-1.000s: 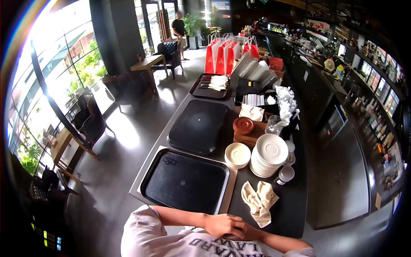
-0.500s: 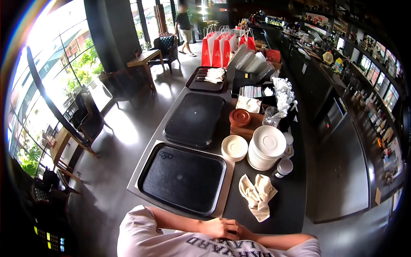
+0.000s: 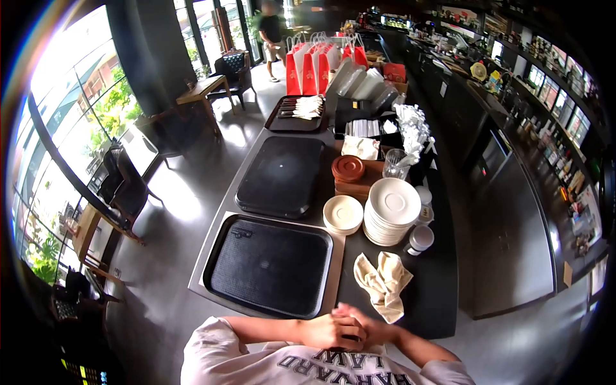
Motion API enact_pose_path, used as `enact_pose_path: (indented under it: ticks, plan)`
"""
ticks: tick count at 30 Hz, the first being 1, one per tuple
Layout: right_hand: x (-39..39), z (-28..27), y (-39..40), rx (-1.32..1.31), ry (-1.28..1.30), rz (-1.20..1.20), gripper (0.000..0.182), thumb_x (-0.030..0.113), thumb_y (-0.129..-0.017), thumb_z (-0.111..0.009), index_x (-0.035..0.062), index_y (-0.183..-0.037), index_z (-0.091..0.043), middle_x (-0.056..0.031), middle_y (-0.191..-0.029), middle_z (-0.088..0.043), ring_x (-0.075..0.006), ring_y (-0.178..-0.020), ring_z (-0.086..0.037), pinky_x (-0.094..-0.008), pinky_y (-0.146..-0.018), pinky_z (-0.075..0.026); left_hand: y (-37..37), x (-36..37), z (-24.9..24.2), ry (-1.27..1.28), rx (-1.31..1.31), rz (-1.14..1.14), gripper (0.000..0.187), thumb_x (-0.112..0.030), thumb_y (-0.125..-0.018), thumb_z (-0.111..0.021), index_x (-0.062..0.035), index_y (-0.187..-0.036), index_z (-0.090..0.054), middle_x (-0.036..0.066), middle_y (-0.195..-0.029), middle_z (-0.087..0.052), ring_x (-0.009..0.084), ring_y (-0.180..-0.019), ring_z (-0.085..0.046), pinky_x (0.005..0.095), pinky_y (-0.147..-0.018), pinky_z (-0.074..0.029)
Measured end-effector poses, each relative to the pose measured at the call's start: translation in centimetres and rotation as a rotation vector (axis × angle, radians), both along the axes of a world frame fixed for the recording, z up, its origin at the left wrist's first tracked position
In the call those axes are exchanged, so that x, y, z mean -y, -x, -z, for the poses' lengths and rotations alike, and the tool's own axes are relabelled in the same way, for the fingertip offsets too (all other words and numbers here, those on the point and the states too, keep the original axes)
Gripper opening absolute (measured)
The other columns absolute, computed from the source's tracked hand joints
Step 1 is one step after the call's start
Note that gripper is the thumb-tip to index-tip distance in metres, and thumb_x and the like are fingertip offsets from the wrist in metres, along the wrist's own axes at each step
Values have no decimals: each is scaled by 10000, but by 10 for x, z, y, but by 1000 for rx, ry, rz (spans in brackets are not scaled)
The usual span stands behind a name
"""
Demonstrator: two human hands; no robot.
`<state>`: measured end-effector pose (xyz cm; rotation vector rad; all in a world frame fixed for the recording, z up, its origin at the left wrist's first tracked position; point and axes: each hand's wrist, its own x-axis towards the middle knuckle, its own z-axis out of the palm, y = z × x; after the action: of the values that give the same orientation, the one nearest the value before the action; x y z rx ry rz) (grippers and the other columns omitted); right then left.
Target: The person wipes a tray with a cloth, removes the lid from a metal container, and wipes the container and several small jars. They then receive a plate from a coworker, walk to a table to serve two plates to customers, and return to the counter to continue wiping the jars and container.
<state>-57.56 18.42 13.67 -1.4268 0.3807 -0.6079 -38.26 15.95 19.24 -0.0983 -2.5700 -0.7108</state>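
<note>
Both of my hands meet in front of my shirt, at the near edge of the counter. My left hand (image 3: 328, 332) has its fingers curled in against the other. Pressed to it, my right hand (image 3: 373, 331) is closed, part of it hidden behind the left. No object shows in either. Just ahead lies a black serving tray (image 3: 266, 263) on a light board. A crumpled beige cloth (image 3: 383, 285) rests on the counter beyond my right hand.
A second black tray (image 3: 281, 176) and a cutlery tray (image 3: 276, 122) stand farther along. Stacked white saucers (image 3: 394, 202), cream bowls (image 3: 342, 213), a brown lid (image 3: 348, 168) and red-white paper bags (image 3: 311, 67) line the counter. A person (image 3: 272, 38) stands beyond.
My clasped hands have risen slightly, and the right forearm has swung inward. The view has shifted a little. The person in the background has moved slightly.
</note>
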Motion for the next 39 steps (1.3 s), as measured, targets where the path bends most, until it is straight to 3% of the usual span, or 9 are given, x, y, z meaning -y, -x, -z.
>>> enact_pose_path:
  ticks: [2, 4, 6, 12, 14, 16, 20, 24, 39]
  plan:
    - [-2, 9, 4, 119, -474, -85, 1127, 306, -617, -812, 36, -1416, -64, -147, -1419, -263, -225, -1306, -278, -343, -1068, -228, 3, 5, -7, -34, -66, 71, 313, -194, -689, -599, -75, -979, -611, 80, -1097, -549, 248, -981, -546, 363, -752, -497]
    - [-9, 15, 0, -11, -462, -155, 1104, 393, -675, -737, 88, -1437, 0, -125, -1449, -207, -267, -1309, -271, -401, -1061, -236, 2, 11, -6, -149, -104, 133, 218, -166, -730, -628, -73, -927, -624, 87, -1023, -580, 252, -921, -574, 380, -738, -501]
    - [-12, 17, -7, 574, -1101, -220, 964, 548, -767, -550, 171, -1446, 22, -144, -1432, -249, -249, -1263, -345, -390, -1032, -262, -3, 15, -10, -36, -64, 237, 179, -164, -758, -618, -70, -911, -626, 86, -1020, -578, 249, -936, -575, 373, -769, -501]
    - [-4, 108, -20, 791, -1361, -479, 912, 752, -797, -239, 26, -1339, -345, -117, -1036, -596, -243, -931, -571, -346, -840, -450, 4, 14, -22, 274, -194, 307, 231, -188, -730, -576, -39, -901, -623, 115, -1005, -584, 255, -963, -569, 353, -808, -492]
    - [10, -1, -15, 492, -1348, -208, 932, 769, -784, -214, 25, -1327, -362, -120, -1037, -594, -244, -921, -571, -355, -857, -447, 4, 16, -28, 297, -95, 255, 251, -185, -715, -583, -31, -910, -616, 115, -1016, -575, 254, -970, -562, 359, -827, -478]
    - [17, 6, -15, 437, -1290, -152, 952, 795, -751, -182, 59, -1325, -371, -115, -1022, -596, -227, -915, -569, -359, -861, -447, 6, 16, -27, 259, -74, 233, 253, -185, -707, -587, -32, -907, -611, 115, -1017, -566, 255, -965, -557, 364, -831, -470]
    - [0, 40, -23, 452, -1413, -32, 675, 631, -861, -323, 32, -1105, -516, -60, -819, -605, -173, -723, -586, -265, -678, -484, 3, 4, -35, 238, -65, 118, 257, -185, -700, -570, -55, -916, -618, 103, -1019, -569, 249, -956, -557, 345, -811, -480]
    - [-41, 21, -36, 329, -1257, 208, 324, 286, -924, -402, 35, -1086, -528, -74, -985, -613, -191, -892, -584, -312, -821, -455, -6, -23, -14, 175, -128, 97, 267, -136, -704, -557, -67, -951, -631, 73, -1058, -572, 233, -985, -554, 319, -809, -492]
    - [-109, 48, -74, 425, -1284, 493, 328, 299, -879, -479, 25, -1042, -555, -75, -930, -610, -187, -855, -574, -283, -807, -447, -31, -49, -14, 56, -215, 286, 196, -119, -691, -611, -58, -874, -645, 76, -1112, -552, 235, -1009, -539, 311, -693, -525]
